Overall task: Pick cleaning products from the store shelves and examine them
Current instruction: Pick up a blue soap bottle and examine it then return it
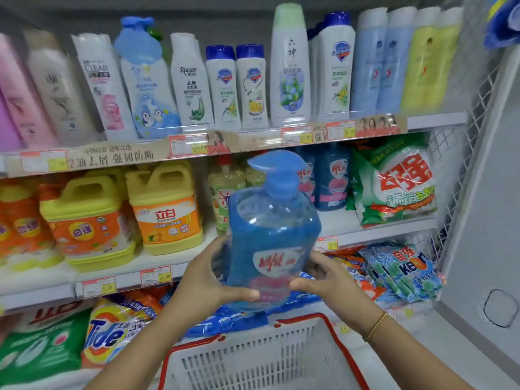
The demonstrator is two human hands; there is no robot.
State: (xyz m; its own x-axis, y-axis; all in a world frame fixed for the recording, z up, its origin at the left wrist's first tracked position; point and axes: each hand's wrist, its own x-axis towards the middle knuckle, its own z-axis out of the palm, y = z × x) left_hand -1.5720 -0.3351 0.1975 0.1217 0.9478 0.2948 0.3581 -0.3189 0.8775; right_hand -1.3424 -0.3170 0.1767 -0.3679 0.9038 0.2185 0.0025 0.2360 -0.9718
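A clear blue pump bottle (271, 229) with blue liquid and a white-and-red label stands upright in front of the middle shelf. My left hand (209, 277) grips its lower left side, thumb across the front. On the lower right side my right hand (323, 280) holds it too, thumb on the pink lower label. More bottles of the same kind (332, 178) stand on the middle shelf behind it.
The top shelf carries shampoo and body wash bottles (289, 68). Yellow dish-soap jugs (166, 209) and a green detergent bag (394, 181) sit on the middle shelf. Detergent bags such as Tide (112, 333) lie below. A white basket with a red rim (332, 330) is under my hands. A white cabinet (484, 220) stands at the right.
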